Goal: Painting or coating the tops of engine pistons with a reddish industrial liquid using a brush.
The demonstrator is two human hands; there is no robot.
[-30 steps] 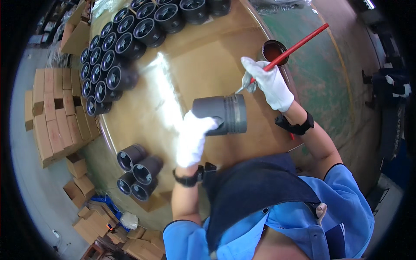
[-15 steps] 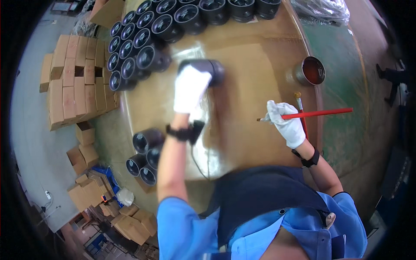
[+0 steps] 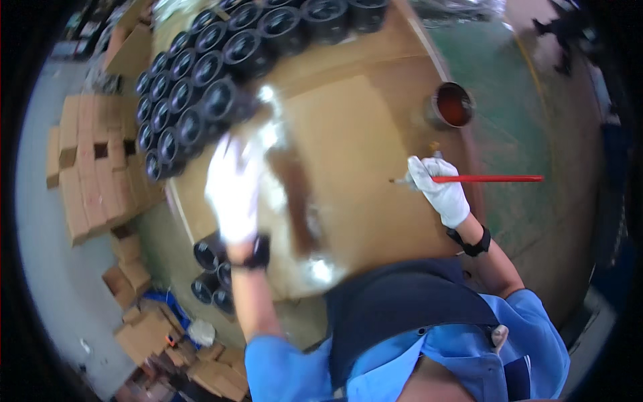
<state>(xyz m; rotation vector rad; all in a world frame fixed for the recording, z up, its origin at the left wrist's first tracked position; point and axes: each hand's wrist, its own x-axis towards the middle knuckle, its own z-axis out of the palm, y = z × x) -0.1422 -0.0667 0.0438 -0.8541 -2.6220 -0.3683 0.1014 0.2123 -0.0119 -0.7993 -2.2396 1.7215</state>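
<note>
My left hand, in a white glove, is over the left part of the table, just nearer to me than a group of black cylindrical parts. Motion smears its fingers, and no part shows in it. My right hand, also gloved in white, grips a red-handled paintbrush between thumb and fingers, its tip pointing left. Behind this hand lies a second brush, mostly hidden. Beyond it stands a metal can of reddish-brown liquid.
Brown sheeting covers the table, with shiny patches in the middle. Several smaller black cylinders stand by its near left edge. Stacked cardboard boxes are on the floor to the left. Clear plastic wrap lies at the far right.
My left hand has moved left from the table's middle, where it was on a black cylinder. A cylinder now stands at the group's near right corner. The whole view has shifted slightly.
</note>
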